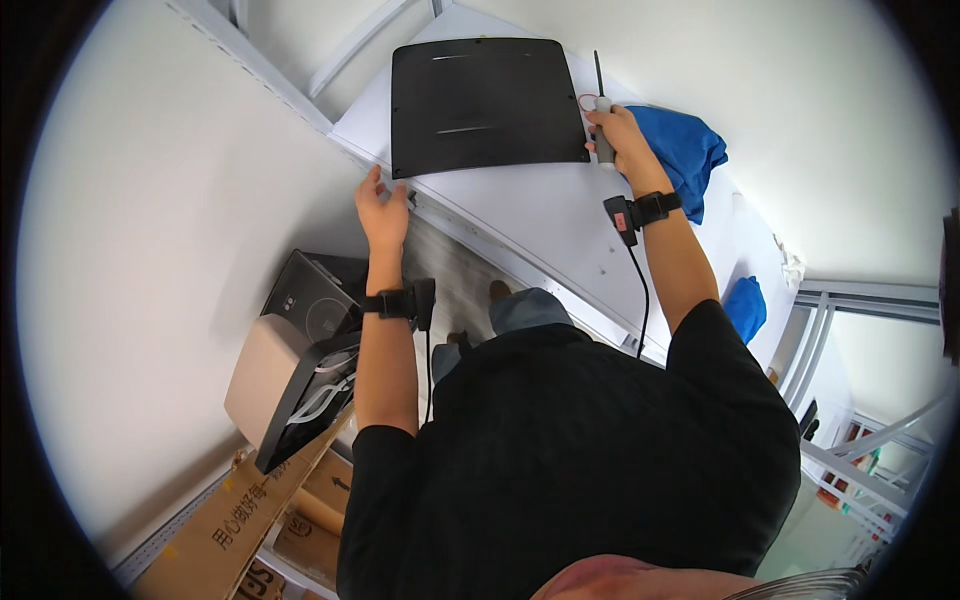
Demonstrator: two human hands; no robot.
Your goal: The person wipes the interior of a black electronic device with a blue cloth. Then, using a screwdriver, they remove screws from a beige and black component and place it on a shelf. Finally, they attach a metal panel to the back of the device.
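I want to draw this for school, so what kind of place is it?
Probably a workshop or workroom: a long white tabletop bears a flat black rectangular panel, and the right hand holds a grey-handled screwdriver with a thin dark shaft.

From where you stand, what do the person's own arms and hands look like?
The left hand and right hand wear no gloves. Short black sleeves leave the forearms bare. Each has a black strap, a small black box and a thin black cable; the right box has a red label.
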